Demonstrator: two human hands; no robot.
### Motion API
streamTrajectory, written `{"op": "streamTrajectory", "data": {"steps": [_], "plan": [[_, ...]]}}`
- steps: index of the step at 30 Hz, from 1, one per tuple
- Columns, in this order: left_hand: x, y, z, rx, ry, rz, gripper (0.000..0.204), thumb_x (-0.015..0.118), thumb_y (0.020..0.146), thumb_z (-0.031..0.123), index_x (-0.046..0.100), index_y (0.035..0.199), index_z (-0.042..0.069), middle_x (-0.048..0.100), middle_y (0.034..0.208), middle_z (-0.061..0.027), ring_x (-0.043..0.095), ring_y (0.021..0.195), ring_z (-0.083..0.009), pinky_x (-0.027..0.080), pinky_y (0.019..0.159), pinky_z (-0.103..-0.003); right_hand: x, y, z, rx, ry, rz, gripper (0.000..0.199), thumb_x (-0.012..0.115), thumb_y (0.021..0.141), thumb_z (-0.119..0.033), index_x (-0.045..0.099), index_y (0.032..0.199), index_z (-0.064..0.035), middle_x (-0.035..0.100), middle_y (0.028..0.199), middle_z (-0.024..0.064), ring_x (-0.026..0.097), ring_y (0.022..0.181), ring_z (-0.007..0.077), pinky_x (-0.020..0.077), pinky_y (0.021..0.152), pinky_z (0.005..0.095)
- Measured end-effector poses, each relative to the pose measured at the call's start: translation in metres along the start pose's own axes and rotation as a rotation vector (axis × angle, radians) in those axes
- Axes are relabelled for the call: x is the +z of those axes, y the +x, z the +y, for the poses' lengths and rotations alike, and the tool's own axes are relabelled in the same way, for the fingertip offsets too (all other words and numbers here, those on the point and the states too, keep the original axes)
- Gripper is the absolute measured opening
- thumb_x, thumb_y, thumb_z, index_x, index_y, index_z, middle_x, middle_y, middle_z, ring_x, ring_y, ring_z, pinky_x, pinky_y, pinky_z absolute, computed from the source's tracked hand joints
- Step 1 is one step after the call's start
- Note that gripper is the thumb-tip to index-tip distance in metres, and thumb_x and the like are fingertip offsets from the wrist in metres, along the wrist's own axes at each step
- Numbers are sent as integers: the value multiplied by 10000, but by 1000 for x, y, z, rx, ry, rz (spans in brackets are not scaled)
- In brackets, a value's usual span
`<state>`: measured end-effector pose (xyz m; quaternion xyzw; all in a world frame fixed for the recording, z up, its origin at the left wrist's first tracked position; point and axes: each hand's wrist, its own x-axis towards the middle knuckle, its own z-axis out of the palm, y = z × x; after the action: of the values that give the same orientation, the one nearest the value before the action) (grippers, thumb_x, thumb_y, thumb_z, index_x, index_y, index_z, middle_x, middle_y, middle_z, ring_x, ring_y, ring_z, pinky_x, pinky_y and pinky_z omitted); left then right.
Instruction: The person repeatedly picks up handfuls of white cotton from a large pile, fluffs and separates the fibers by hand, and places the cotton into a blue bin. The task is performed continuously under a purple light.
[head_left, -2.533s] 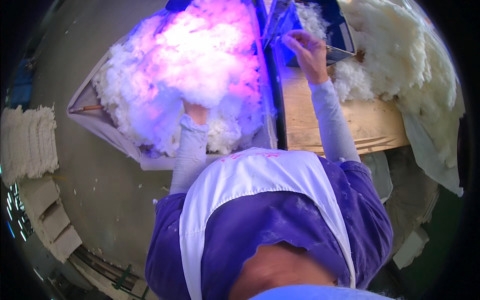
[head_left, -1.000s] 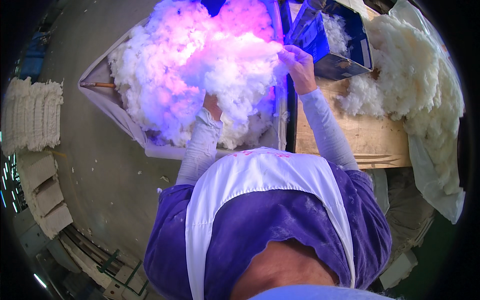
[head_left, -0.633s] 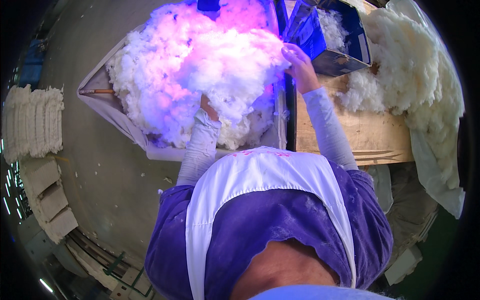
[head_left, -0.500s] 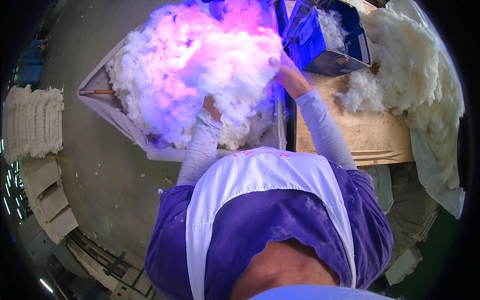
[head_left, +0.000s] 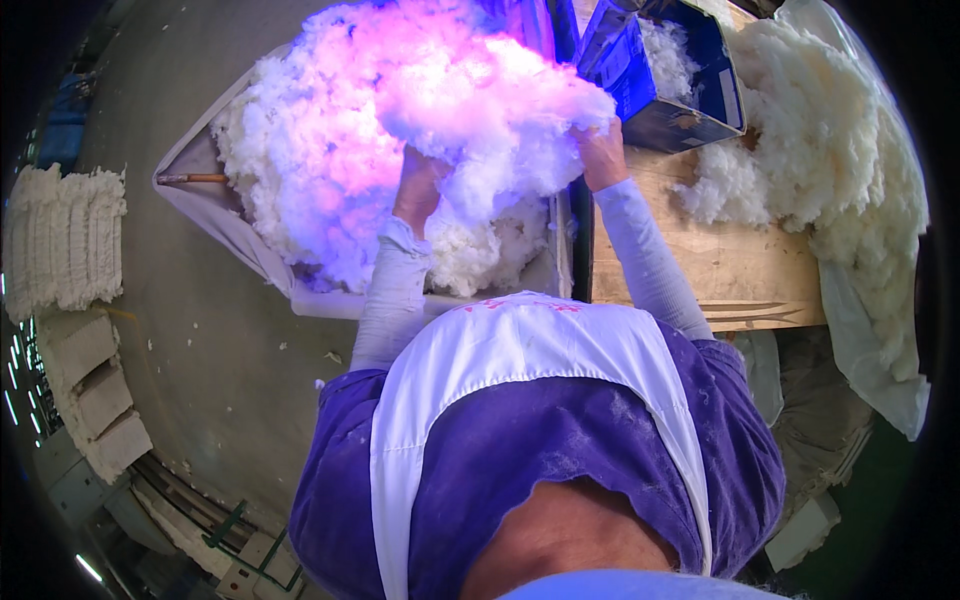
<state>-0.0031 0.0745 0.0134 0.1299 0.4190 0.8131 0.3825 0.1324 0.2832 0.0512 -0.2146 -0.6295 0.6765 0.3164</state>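
Our left hand (head_left: 420,188) and right hand (head_left: 602,162), whose grip we cannot tell, support one tuft (head_left: 510,130), while much fibre (head_left: 290,165) remains toward the cloth bin's (head_left: 340,304) left edge.

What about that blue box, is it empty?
No, white fluff lies inside the blue box.

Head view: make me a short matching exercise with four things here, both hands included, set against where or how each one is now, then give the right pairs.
Column one
1. Left hand
2. Right hand
3. Blue box
4. Brown rod

Column two
A. In the left corner of the pale cloth
B. At the right end of the raised fluff clump, fingers mostly hidden
C. Open, with loose fluff inside
D. At the clump's lower left edge, fingers buried

Right pairs: 1-D, 2-B, 3-C, 4-A
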Motion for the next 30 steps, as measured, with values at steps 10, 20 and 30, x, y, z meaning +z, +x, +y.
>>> {"op": "streamTrajectory", "data": {"steps": [10,20,30], "plan": [[52,1,30,31,363,59,534,690,749,147,429,1200,26,543,984,-19,550,941,-162,460,818,-328,7,3,-2,-118,13,-73,320,621,693,49,603,1011,11,638,909,27,589,787,92,479,727,232],[-33,23,-10,521,1667,-201,462,704,714,167,556,1144,87,598,957,-81,553,756,-214,471,747,-333,-4,-1,2,208,359,101,204,575,805,-44,607,1005,-30,618,887,18,587,758,113,476,668,258],[-30,3,3,118,871,4,437,665,745,193,549,1150,82,580,1013,-86,548,849,-226,460,790,-340,-36,12,19,-35,175,-138,437,543,803,-175,497,1218,-46,527,1225,117,446,1183,274,314,984,392]]}}
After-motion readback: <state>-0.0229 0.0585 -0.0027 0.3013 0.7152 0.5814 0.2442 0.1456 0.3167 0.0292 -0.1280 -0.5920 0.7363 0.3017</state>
